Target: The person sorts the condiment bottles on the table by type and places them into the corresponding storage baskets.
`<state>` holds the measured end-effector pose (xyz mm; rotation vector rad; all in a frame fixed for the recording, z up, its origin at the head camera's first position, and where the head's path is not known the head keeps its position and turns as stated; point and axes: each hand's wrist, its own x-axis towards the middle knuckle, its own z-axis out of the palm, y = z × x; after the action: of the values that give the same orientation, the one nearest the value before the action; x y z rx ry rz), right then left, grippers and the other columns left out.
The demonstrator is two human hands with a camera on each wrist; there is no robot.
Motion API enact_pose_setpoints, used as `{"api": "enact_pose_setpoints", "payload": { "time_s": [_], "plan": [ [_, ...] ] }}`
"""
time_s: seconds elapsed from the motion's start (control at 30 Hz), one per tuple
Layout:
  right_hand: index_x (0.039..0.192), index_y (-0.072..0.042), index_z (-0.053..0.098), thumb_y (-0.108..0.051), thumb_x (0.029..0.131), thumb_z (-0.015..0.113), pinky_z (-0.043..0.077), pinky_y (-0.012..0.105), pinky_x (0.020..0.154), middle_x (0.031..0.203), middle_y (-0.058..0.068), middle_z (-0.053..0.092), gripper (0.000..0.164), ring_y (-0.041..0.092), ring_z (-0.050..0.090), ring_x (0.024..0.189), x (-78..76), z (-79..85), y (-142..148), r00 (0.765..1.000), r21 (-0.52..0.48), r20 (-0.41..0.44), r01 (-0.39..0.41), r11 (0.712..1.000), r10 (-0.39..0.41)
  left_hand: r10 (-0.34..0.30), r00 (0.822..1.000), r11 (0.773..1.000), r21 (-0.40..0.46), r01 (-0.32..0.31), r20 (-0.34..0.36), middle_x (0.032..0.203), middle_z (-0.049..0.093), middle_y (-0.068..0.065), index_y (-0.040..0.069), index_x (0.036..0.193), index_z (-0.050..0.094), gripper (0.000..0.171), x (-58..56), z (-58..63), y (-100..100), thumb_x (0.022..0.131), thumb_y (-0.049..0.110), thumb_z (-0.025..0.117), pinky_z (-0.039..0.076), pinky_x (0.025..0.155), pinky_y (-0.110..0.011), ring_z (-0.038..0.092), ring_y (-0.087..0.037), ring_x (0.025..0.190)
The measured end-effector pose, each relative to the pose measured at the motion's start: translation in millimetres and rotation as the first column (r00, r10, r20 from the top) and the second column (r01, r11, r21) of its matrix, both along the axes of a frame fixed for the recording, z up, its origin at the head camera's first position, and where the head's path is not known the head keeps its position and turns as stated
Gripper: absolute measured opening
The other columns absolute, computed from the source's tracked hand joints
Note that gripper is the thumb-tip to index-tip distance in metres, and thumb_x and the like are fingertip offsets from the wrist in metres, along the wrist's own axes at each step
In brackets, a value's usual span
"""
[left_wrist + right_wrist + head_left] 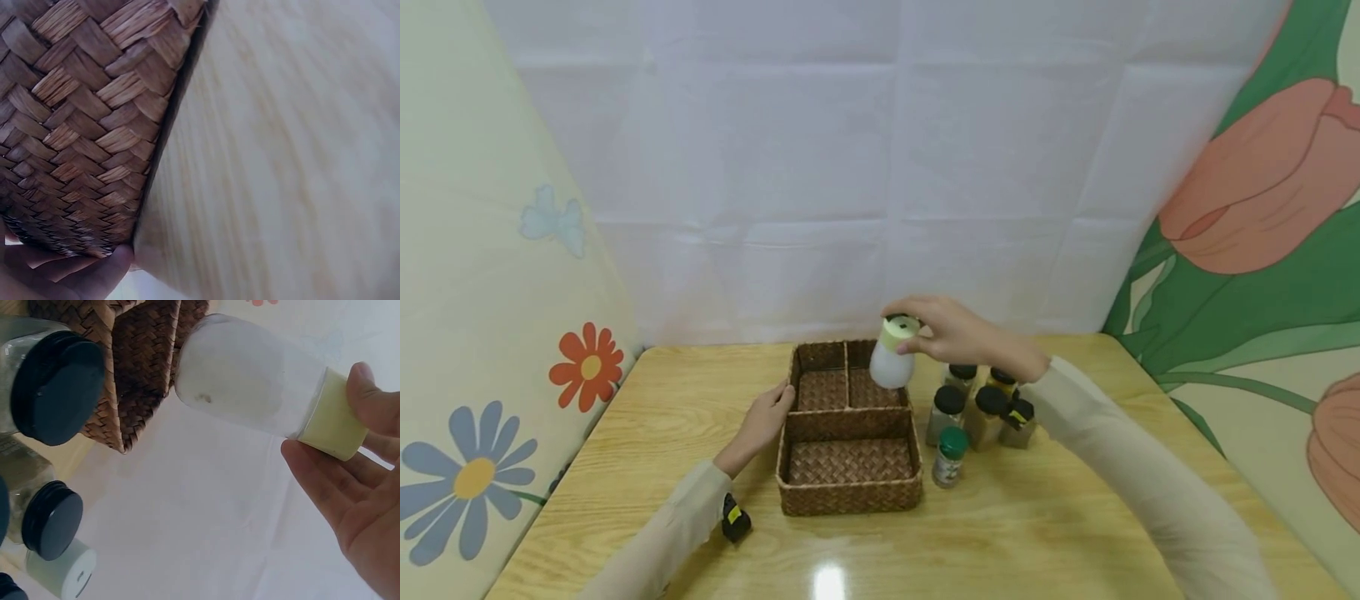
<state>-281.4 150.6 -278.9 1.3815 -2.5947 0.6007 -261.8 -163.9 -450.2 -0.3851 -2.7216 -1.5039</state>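
- While the right hand (pixel 947 327) grips the yellow-green cap (pixel 334 415), the white bottle (pixel 891 370) is held over the rear-right compartment of the basket (pixel 850 500), cap up, base down.
- Bottle axis: near upright, slightly tilted; the cap end leans right in the head view.
- Left hand (pixel 765 417): touches the basket's left wall; whether its fingers grip cannot be told.
- White bottle: one; smooth, translucent, rounded, broader toward the base.
- Basket: one; rectangular, brown, coarse diagonal weave; three compartments, two small at the rear, one wide at the front.
- Black-lidded jars (pixel 949 403): four lids visible in the head view; clear bodies, near the basket's right wall. One further jar body (pixel 1017 437) is partly covered.
- Green-lidded jar (pixel 950 458): one, upright, frontmost.
- Worktop (pixel 1022 533): one, pale wood grain.
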Motion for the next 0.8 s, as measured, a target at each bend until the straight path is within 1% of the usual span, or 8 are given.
{"api": "enact_pose_setpoints", "payload": {
  "time_s": [0.17,0.3,0.47,0.6,0.73,0.77,0.8],
  "plan": [
    [0.134,0.000,0.058,-0.019,0.090,0.075,0.055,0.038,0.086,0.127,0.014,0.063,0.050,0.024,0.062,0.109,-3.5,3.8,-7,1.000,0.024,-0.011,0.005,1.000,-0.005,0.004,1.000,1.000,-0.002,-0.004,0.002,0.151,0.033,-0.030,-0.013,0.149,0.030,0.053,-0.1,-1.3,0,0.111,0.025,0.032,0.030,0.111,-0.057,0.033,-0.045,0.138],
    [0.133,0.000,0.058,-0.018,0.090,0.075,0.055,0.039,0.085,0.127,0.015,0.062,0.050,0.025,0.062,0.109,-4.3,6.8,-13,1.000,0.035,-0.003,0.001,0.999,-0.001,0.005,1.000,1.000,0.004,-0.005,0.002,0.152,0.032,-0.030,-0.012,0.149,0.029,0.054,0.1,-2.1,-1,0.111,0.025,0.032,0.030,0.111,-0.057,0.033,-0.045,0.139],
    [0.134,0.001,0.057,-0.016,0.091,0.074,0.053,0.039,0.089,0.128,0.015,0.062,0.050,0.026,0.061,0.110,-7.5,5.0,-19,1.000,0.052,-0.003,-0.001,0.999,0.001,0.004,1.000,1.000,0.001,-0.004,0.004,0.152,0.033,-0.029,-0.011,0.150,0.029,0.054,0.7,-1.6,0,0.111,0.025,0.032,0.030,0.111,-0.057,0.032,-0.044,0.139],
    [0.134,0.002,0.056,-0.011,0.091,0.073,0.052,0.040,0.093,0.127,0.017,0.061,0.048,0.028,0.060,0.112,-11.4,2.7,-24,1.000,0.048,-0.012,-0.016,0.999,0.017,0.005,1.000,1.000,0.003,-0.005,0.000,0.151,0.033,-0.029,-0.012,0.149,0.030,0.053,0.7,0.4,1,0.111,0.025,0.032,0.030,0.112,-0.057,0.033,-0.044,0.139],
    [0.134,0.002,0.056,-0.008,0.091,0.072,0.052,0.040,0.093,0.127,0.017,0.061,0.047,0.028,0.060,0.112,-15.2,2.9,-30,1.000,0.036,0.008,-0.021,0.999,0.021,0.006,1.000,1.000,0.006,-0.006,-0.002,0.152,0.032,-0.030,-0.012,0.149,0.030,0.053,0.4,1.2,1,0.111,0.025,0.032,0.030,0.112,-0.057,0.032,-0.044,0.139],
    [0.134,0.002,0.056,-0.009,0.091,0.072,0.051,0.040,0.095,0.128,0.017,0.061,0.047,0.028,0.060,0.113,-16.5,3.0,-31,1.000,0.035,0.016,-0.020,0.999,0.019,0.005,1.000,1.000,0.006,-0.005,-0.001,0.152,0.032,-0.029,-0.012,0.149,0.030,0.053,0.0,0.4,1,0.111,0.025,0.032,0.030,0.112,-0.057,0.033,-0.044,0.139],
    [0.134,0.002,0.056,-0.009,0.091,0.072,0.051,0.040,0.096,0.128,0.016,0.060,0.048,0.027,0.059,0.114,-17.7,3.2,-33,0.999,0.033,0.028,-0.019,0.999,0.018,0.003,1.000,1.000,0.009,-0.003,0.002,0.151,0.033,-0.030,-0.012,0.149,0.030,0.054,0.2,-0.1,0,0.111,0.026,0.032,0.031,0.111,-0.056,0.039,-0.046,0.135]
  ]
}}
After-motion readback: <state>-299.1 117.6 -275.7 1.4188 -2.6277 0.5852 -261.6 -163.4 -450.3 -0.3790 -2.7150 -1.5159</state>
